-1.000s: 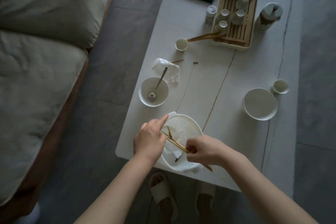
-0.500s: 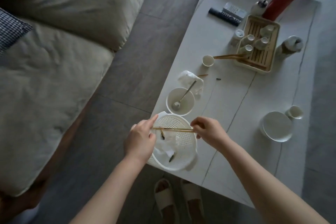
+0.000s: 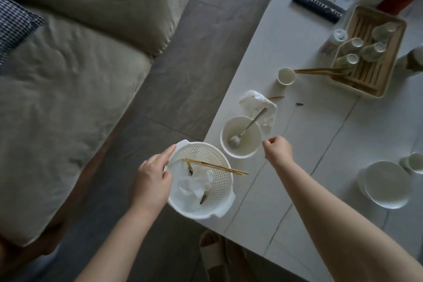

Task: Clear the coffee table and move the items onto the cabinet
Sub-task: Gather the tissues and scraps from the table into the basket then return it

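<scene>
My left hand [image 3: 152,182] grips the rim of a white perforated basket [image 3: 219,181] at the coffee table's [image 3: 320,144] near left corner. Crumpled tissue [image 3: 194,182] and a pair of chopsticks [image 3: 219,167] lie in the basket, the chopsticks sticking out over its right rim. My right hand [image 3: 278,149] hovers just right of a white bowl [image 3: 249,142] that holds a metal spoon [image 3: 246,130]; its fingers are curled and hold nothing. A crumpled tissue [image 3: 254,101] lies behind the bowl.
Farther back stand a small cup [image 3: 286,76], chopsticks [image 3: 320,71] and a wooden tea tray [image 3: 368,68] with small cups. A plate [image 3: 386,184] and a cup [image 3: 415,162] sit at the right. Remotes [image 3: 318,7] lie at the far end. A sofa [image 3: 68,75] fills the left.
My right hand let go of the chopsticks, which now rest in the basket, and moved up beside the bowl. The view swung left.
</scene>
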The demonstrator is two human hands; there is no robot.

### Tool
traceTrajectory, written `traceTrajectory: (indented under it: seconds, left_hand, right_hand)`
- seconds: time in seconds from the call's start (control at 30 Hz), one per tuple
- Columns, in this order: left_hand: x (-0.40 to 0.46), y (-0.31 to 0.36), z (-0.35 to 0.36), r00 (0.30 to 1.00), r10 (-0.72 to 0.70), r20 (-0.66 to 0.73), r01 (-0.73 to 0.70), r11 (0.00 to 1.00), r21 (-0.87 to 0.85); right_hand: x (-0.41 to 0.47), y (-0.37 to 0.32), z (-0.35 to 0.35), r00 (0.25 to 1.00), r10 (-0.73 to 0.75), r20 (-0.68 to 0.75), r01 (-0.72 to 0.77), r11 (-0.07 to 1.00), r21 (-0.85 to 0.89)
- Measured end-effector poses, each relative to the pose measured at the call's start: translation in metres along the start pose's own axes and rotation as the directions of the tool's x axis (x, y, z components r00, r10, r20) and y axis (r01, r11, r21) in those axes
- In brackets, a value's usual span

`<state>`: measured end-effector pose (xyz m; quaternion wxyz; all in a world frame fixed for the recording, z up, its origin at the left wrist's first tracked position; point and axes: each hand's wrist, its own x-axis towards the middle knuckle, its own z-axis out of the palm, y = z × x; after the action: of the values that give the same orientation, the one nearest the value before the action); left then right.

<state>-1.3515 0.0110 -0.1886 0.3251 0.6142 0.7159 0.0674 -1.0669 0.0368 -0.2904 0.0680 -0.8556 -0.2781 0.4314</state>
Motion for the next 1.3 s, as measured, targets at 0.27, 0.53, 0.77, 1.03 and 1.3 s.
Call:
traceTrajectory:
  seconds: [0.27, 0.53, 0.77, 1.03, 1.3]
  left_hand:
    - [0.029, 0.017, -0.009, 0.997, -0.023, -0.077, 0.027, 0.998, 0.053]
    - [0.040, 0.058, 0.006, 1.000, -0.002, -0.032, 0.003, 0.999, 0.047]
    - [0.041, 0.087, 0.034, 0.999, 0.035, 0.031, -0.037, 0.997, 0.067]
    - [0.048, 0.112, 0.055, 0.993, 0.101, 0.067, -0.110, 0.983, 0.146]
    - [0.060, 0.126, 0.059, 0.986, 0.109, 0.129, -0.134, 0.970, 0.202]
  right_hand:
    - [0.022, 0.002, 0.018, 0.974, -0.014, 0.224, 0.014, 1.000, -0.001]
    - [0.012, 0.056, -0.017, 0.972, 0.082, 0.218, -0.114, 0.984, 0.138]
    - [0.012, 0.108, -0.058, 0.955, 0.260, 0.143, -0.295, 0.888, 0.354]
    - [0.015, 0.131, -0.073, 0.940, 0.316, 0.127, -0.334, 0.777, 0.534]
    - [0.003, 0.131, -0.066, 0.924, 0.316, 0.215, -0.379, 0.681, 0.627]
